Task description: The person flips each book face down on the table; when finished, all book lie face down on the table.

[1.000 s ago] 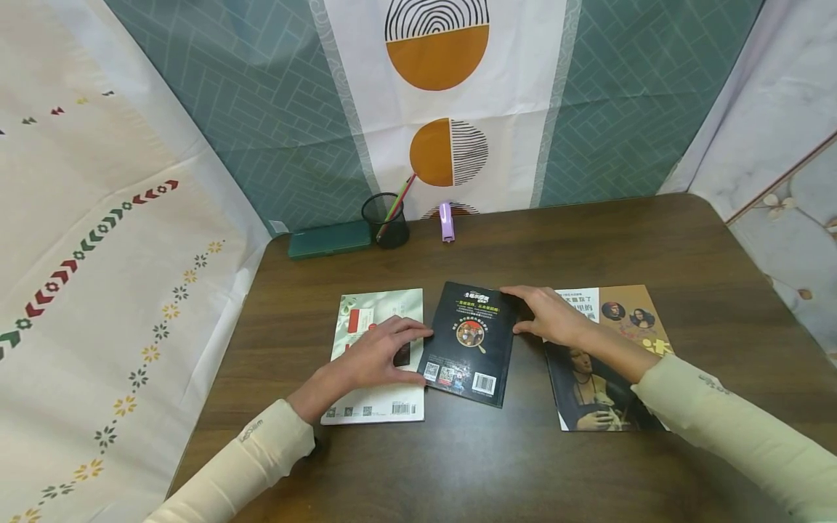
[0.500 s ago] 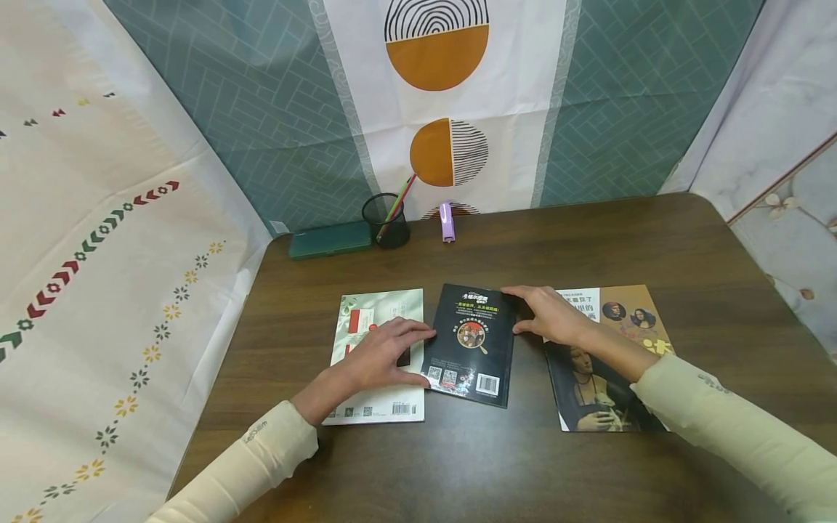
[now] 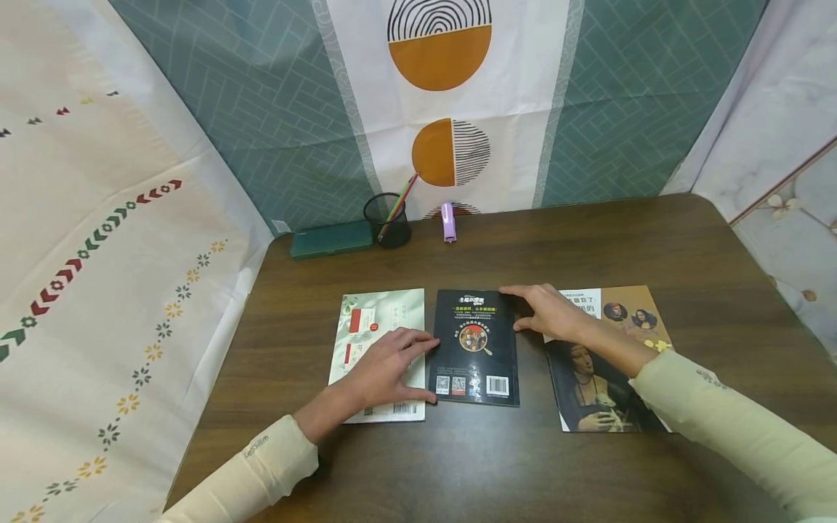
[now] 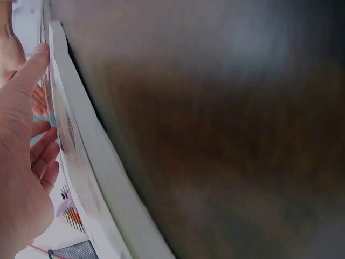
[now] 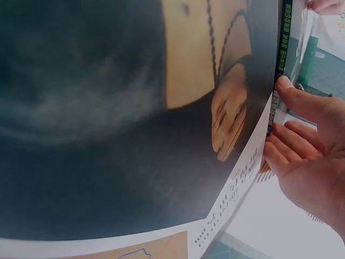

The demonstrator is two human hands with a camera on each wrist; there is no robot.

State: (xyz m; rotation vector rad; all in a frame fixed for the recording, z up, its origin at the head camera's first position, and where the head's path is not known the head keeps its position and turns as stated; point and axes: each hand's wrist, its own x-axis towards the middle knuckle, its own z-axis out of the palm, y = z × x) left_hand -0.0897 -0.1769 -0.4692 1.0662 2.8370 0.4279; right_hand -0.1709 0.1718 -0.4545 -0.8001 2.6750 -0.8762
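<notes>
A dark-covered book (image 3: 474, 367), with a magnifying-glass picture and a barcode, lies flat mid-table between both hands. My left hand (image 3: 389, 369) reaches over a pale green and white book (image 3: 381, 309), index fingertip and thumb spread along the dark book's left edge. On the other side my right hand (image 3: 552, 312) has its fingertips at the dark book's upper right edge. Under that wrist lies a book with a painted portrait cover (image 3: 591, 399). This cover (image 5: 108, 135) fills much of the right wrist view. Neither hand is curled round a book.
Along the back of the brown table (image 3: 588, 247) stand a dark green case (image 3: 331, 240), a black mesh pen cup (image 3: 393, 231) with pencils and a purple stapler (image 3: 447, 222). Patterned cloths (image 3: 275, 87) hang behind and at the sides.
The dark book has turned from a slant to nearly straight and shifted slightly right. My left hand has moved a little right with it; my right hand stays almost in place.
</notes>
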